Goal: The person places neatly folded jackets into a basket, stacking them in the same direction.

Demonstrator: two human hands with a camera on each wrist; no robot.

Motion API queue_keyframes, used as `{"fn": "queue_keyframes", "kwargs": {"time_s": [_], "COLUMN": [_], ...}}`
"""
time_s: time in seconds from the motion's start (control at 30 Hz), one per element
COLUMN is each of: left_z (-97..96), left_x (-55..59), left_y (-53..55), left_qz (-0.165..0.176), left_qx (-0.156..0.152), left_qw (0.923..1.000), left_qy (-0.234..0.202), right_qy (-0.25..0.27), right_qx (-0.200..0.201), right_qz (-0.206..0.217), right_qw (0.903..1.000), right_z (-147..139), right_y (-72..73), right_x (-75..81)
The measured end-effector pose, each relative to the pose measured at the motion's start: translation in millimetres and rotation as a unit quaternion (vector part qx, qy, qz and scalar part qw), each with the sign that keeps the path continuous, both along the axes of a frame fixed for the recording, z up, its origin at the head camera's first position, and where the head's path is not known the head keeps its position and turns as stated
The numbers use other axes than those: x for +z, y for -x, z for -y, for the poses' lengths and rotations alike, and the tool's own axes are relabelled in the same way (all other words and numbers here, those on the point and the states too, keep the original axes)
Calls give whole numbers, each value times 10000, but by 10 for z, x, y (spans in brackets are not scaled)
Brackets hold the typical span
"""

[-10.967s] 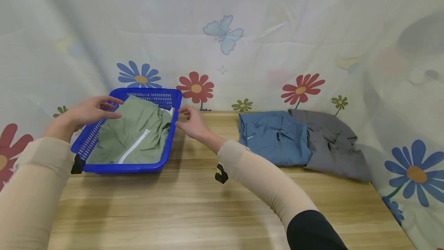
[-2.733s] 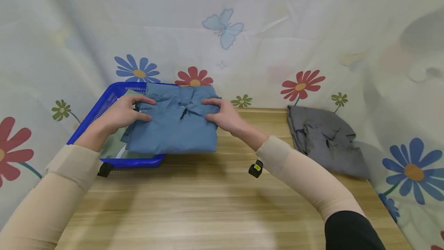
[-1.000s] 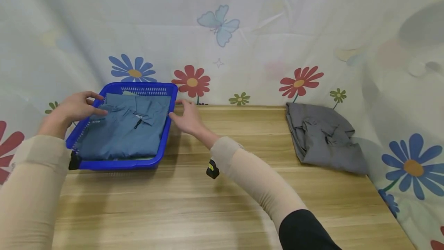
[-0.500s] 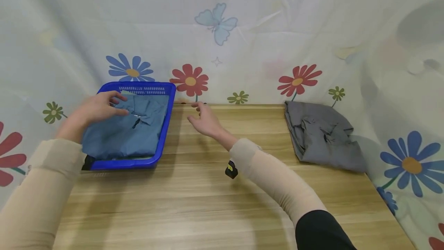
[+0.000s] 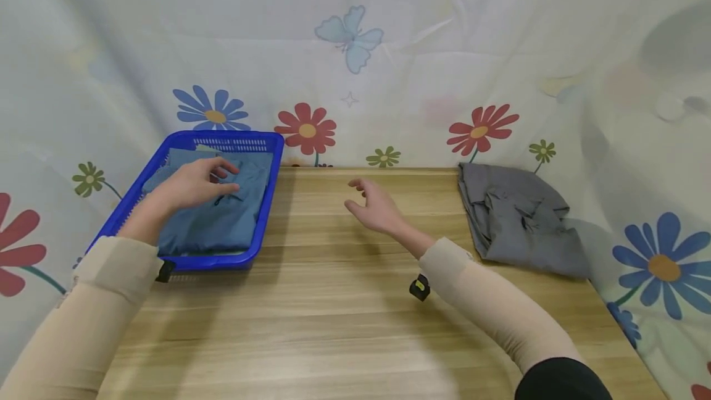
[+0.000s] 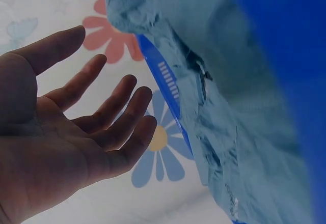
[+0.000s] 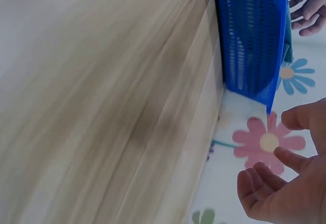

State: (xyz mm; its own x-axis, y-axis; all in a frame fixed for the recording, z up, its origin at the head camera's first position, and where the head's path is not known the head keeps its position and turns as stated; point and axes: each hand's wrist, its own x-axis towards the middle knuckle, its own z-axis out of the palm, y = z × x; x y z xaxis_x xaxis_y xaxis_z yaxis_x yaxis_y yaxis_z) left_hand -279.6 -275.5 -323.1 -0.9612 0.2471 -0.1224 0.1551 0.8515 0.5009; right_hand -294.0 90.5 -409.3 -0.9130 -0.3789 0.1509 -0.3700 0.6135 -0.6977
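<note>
A blue plastic basket (image 5: 261,221) stands at the back left of the table. Inside it lies a folded blue jacket (image 5: 205,233) with a dark zip pull, and a sliver of pale green cloth shows at its back edge. My left hand (image 5: 191,185) hovers over the blue jacket, fingers loosely bent around nothing; the left wrist view shows the palm (image 6: 56,147) apart from the cloth. Between the basket and a folded grey jacket (image 5: 516,221) at the right, my right hand (image 5: 376,205) hangs above the table with relaxed fingers, holding nothing.
The wooden table (image 5: 311,326) ends against a flower-patterned curtain (image 5: 416,73) at the back and sides. In the right wrist view the basket's slotted side wall (image 7: 249,35) stands close to that curtain.
The blue jacket went from the table beside the grey jacket into the basket, over the green garment. Since then both hands have left the basket's sides and moved right, the right hand farther.
</note>
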Motion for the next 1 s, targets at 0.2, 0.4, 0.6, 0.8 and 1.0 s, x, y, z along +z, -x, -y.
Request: {"fn": "queue_keyframes", "kwargs": {"time_s": [0.2, 0.4, 0.6, 0.8, 1.0], "left_z": [-128, -309, -512, -656, -771], "left_x": [-58, -63, -121, -196, -281], "left_y": [-87, -212, -303, -371, -401], "left_qz": [-92, -360, -628, -782, -1091], "left_qx": [-157, -369, -548, -659, -931], "left_qw": [9998, 9984, 9954, 9931, 9860], "left_qy": [-39, -247, -464, -577, -854], "right_qy": [-257, -302, -376, -419, -905], "right_qx": [-92, -471, -1005, -1857, -2539], "right_qz": [-399, -351, -215, 143, -158], "right_qw": [9988, 9978, 9940, 9816, 9629], "right_z": [-468, -970, -1573, -2187, -2656], "right_y": [-156, -208, -209, -222, -181], "right_x": [15, 32, 81, 109, 9]}}
